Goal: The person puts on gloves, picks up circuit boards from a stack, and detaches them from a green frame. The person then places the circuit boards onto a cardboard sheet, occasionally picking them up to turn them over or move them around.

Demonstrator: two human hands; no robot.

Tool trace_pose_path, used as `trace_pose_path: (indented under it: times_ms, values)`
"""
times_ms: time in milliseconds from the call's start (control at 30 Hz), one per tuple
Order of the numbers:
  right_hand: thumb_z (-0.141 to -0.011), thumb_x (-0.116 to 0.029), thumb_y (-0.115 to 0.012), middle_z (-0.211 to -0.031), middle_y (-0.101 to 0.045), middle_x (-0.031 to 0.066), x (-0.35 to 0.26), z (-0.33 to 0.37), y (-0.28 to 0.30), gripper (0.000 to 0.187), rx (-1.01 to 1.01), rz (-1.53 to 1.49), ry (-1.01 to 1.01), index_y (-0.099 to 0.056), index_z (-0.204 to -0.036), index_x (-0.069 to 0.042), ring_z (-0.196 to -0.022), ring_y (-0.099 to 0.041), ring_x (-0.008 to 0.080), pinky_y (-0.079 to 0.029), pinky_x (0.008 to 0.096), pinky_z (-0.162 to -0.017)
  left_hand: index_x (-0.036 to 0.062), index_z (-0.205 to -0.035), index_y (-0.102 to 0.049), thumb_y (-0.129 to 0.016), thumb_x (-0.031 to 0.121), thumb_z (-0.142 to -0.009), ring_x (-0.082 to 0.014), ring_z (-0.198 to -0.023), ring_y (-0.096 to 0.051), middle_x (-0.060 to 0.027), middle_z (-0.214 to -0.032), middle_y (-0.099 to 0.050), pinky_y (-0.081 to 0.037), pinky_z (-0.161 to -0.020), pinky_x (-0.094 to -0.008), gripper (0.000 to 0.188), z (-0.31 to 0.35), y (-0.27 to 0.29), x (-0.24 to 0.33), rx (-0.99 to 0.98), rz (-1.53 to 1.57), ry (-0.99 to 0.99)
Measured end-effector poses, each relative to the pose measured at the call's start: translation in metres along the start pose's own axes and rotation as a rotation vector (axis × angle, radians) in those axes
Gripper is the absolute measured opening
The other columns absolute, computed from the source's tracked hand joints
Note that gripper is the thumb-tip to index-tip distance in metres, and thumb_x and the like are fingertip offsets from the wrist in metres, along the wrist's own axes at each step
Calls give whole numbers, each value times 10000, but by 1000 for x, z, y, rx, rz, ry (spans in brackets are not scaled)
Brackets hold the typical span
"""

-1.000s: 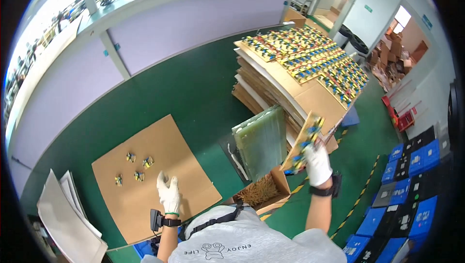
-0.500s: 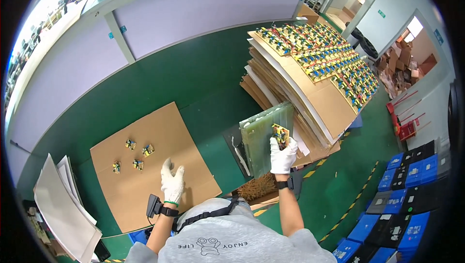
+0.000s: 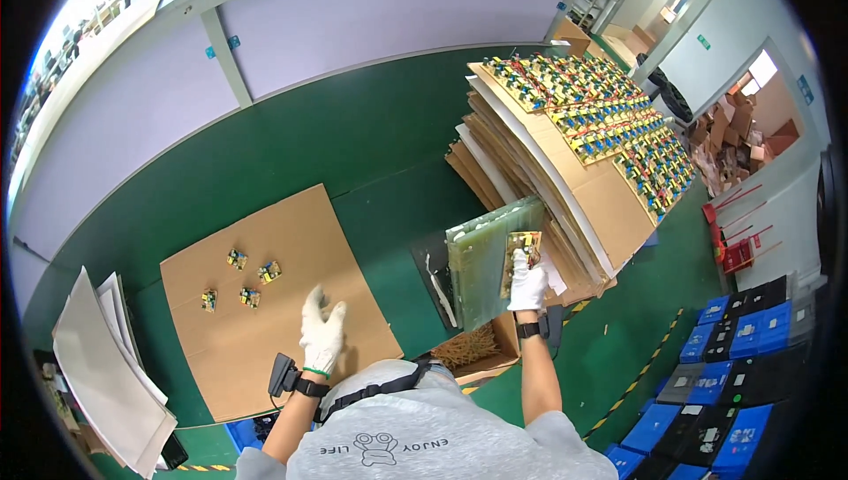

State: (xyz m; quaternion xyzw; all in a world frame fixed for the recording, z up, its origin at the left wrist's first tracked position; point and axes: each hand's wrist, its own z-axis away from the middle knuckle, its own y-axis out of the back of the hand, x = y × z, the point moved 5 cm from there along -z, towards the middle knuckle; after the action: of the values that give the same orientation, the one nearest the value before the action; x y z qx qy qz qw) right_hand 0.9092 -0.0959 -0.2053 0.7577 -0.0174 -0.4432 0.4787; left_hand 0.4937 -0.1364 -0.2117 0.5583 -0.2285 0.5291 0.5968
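Held the left hand (image 3: 322,337) loosely spread over a cardboard sheet (image 3: 296,372). Well apart, clamped the right hand (image 3: 529,286) on the lower end of a circuit board (image 3: 525,241), before greenish slabs (image 3: 480,270). Had four small boards (image 3: 269,272) beyond the left hand, a board-covered stack (image 3: 579,182) farther off.

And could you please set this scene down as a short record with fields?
Left hand: white-gloved, open and empty, over the cardboard sheet
Right hand: white-gloved, holding a circuit board panel by the green slab; panel-to-slab contact unclear
Small circuit boards: four, apart on the cardboard sheet, left of the left hand
Sheet stack: beyond the right hand, more board panels laid on top
Carton: below the green slab in view, brown strands inside
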Motion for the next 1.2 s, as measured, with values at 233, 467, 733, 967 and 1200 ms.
trace_pose_path:
  times_ms: [233, 467, 733, 967, 1200]
  values:
    - [-963, -510, -452, -944, -631, 64, -12, 70, -13, 500, -36, -975, -359, -602, -1050, -41, -817, -594, 159, -491, 319, -763, 66, -1342, -484, -695, 244, -831, -189, -983, -625, -115, -1177, -625, -495, -885, -329, 581, 45, -64, 97, -679, 30, -260]
    - [-975, -503, -437, -1065, -601, 120, -70, 121, 13, 584, 3, -807, -203, -511, -1212, 26, -934, -606, 206, -498, 337, -838, 48, -1063, -659, -663, 318, -852, -256, -869, -646, -145, -957, -652, -500, -783, -336, 343, 56, -87, 132, -796, -85, -400]
    - [-709, -416, -747, -810, -623, 69, -109, 127, 56, 384, -591, 347, 1032, -629, -868, -87, -723, -576, 275, -438, 415, -634, 99, -946, -634, -638, 216, -799, -294, -759, -625, -87, -794, -616, -502, -658, -410, 188, 61, -86, 149, -706, -705, -1126]
    - [-843, -288, -700, -915, -580, 191, -12, 82, 29, 371, -138, -205, 148, -540, -999, 8, -823, -569, 334, -456, 408, -745, 57, -1445, -303, -725, 337, -756, -334, -1161, -550, -210, -1385, -448, -426, -1000, -407, 855, 22, -62, 140, -637, -188, -496]
    - [-868, -234, -673, -889, -582, 184, -4, 47, 17, 315, 186, -189, 266, -530, -1000, 13, -819, -560, 344, -448, 429, -771, 61, -1403, -400, -666, 351, -819, -244, -967, -645, -173, -1324, -523, -483, -910, -370, 705, 7, -39, 114, -481, -122, -297]
